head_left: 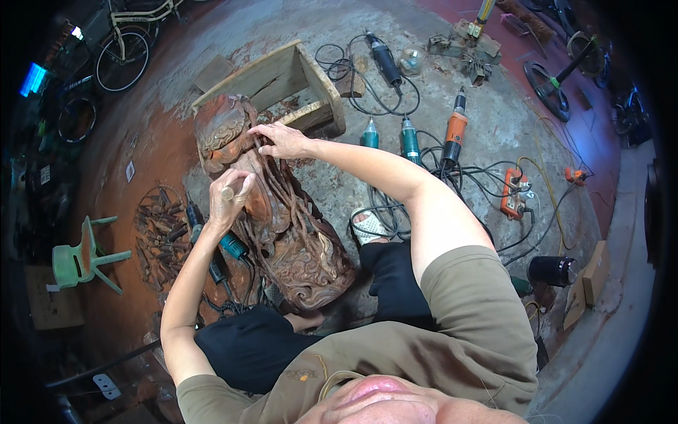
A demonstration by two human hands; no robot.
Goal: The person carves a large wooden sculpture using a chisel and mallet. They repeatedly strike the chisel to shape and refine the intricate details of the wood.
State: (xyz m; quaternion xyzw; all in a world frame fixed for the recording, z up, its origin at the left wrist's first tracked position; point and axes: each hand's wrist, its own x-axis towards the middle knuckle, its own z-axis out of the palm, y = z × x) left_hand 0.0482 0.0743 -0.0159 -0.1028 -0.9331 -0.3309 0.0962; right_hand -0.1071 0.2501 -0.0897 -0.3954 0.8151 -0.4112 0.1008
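A large reddish-brown wood carving (272, 212), with scrolls and rope-like strands, lies lengthwise in front of me. My left hand (232, 196) is closed around a carving chisel (227, 192); only the round pale end of its handle shows clearly, and its tip is hard to make out against the wood. Farther up, my right hand (284, 140) rests its outstretched fingers on the carving's far part, thumb apart from the index finger. Nothing shows in that hand.
A wooden box (311, 78) stands behind the carving. Several rotary power tools, including an orange one (455, 134), lie right with tangled cords and a power strip (514, 191). At left are a wire basket of wooden-handled tools (164, 233) and a green chair (83, 256).
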